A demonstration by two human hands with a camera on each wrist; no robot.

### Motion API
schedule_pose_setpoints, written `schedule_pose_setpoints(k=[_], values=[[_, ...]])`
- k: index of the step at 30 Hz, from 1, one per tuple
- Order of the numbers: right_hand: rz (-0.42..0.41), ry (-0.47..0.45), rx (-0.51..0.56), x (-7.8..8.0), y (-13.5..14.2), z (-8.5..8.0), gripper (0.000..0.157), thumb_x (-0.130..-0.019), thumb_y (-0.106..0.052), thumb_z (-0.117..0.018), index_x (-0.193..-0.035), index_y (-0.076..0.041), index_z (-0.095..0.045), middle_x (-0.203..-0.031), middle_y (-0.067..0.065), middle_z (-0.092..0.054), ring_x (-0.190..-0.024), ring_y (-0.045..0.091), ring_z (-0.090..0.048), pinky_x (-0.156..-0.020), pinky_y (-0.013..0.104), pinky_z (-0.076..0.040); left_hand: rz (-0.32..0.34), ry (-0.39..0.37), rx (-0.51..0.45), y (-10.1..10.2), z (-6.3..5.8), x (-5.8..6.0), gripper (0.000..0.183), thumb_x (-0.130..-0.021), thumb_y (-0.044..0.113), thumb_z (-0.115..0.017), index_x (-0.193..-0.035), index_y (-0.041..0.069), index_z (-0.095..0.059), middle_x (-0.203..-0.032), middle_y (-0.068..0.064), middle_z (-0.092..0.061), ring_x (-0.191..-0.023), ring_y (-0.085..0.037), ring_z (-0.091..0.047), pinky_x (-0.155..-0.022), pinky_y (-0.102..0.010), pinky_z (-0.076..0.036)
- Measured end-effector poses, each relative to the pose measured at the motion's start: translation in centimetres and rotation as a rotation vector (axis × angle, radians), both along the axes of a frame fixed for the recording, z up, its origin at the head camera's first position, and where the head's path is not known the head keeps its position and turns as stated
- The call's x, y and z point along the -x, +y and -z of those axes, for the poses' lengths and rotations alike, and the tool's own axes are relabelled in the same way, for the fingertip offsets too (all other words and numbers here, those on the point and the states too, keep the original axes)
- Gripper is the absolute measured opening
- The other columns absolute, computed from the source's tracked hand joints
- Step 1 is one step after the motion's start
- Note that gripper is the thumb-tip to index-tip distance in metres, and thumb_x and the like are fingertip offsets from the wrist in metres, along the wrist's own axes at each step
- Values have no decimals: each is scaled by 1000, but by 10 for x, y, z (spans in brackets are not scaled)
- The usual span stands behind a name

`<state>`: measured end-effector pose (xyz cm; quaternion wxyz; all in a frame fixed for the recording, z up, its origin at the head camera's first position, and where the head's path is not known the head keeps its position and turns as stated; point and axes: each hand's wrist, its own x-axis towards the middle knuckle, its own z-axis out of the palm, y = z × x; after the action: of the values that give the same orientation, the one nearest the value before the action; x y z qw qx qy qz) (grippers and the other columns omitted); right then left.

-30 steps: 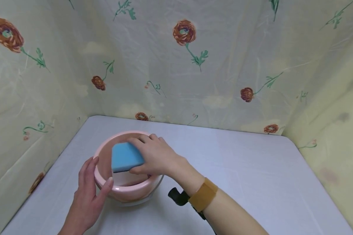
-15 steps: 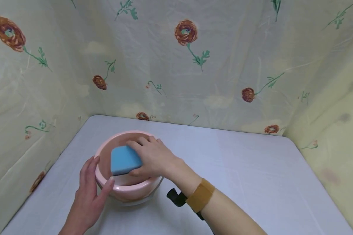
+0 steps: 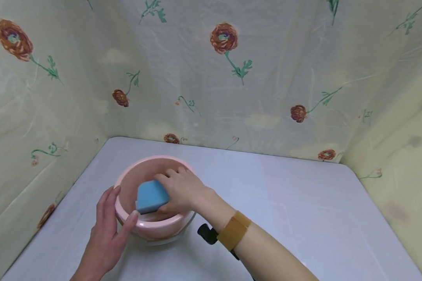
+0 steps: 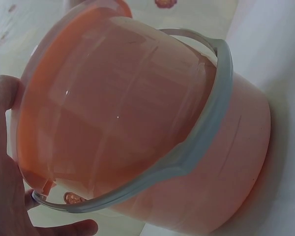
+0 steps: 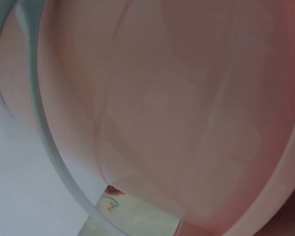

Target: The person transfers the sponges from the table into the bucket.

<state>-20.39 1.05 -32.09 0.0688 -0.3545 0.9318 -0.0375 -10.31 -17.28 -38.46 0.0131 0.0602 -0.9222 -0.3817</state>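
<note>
A pink bucket (image 3: 163,231) stands upright on the table, its grey handle (image 4: 187,152) hanging down the outside. My left hand (image 3: 105,232) rests on the near left of the rim, thumb and fingers spread along it. Over the far right of the bucket, my right hand (image 3: 183,191) reaches in and holds a box-shaped thing with a blue top (image 3: 152,196). That box is tilted inside the bucket, a paler part showing below the blue. Its lower side is hidden by the rim. In the right wrist view the bucket wall (image 5: 152,98) fills most of the picture.
The table (image 3: 285,203) has a pale cover. Flower-patterned cloth (image 3: 260,78) surrounds its back and both sides. A brown band (image 3: 235,230) with a black camera mount (image 3: 207,234) is on the right wrist.
My right hand has lowered the blue-topped box deeper into the bucket, so less of its paler part shows. The left hand has stayed on the rim. The head view has shifted slightly.
</note>
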Motion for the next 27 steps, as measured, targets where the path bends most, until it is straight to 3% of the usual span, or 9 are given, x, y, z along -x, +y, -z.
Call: schedule_pose_setpoints(k=[15,21,27], values=[[1,-45,-58,4,-6,2,82,-82,-54,-78,-151,-21,-47,-142,3,-53,-123,26,-49,-105,40,-43,3,-9,-15,0,1,0,86,-101,61,-43,-161,25,6,-164,-11,10,-141,-53,-27,-103,-66,-34],[14,-75,-70,6,-5,4,82,-83,-55,-77,-152,-24,-46,-146,1,-50,-127,27,-47,-107,41,-41,3,-24,-20,0,0,0,86,-101,62,-44,-161,26,7,-164,-10,10,-142,-52,-26,-104,-64,-34],[18,-68,-83,6,-5,1,84,-83,-58,-75,-153,-23,-45,-148,2,-49,-130,27,-46,-111,43,-38,7,6,-6,-1,0,0,85,-102,58,-45,-161,24,5,-164,-11,8,-140,-52,-29,-104,-64,-34]])
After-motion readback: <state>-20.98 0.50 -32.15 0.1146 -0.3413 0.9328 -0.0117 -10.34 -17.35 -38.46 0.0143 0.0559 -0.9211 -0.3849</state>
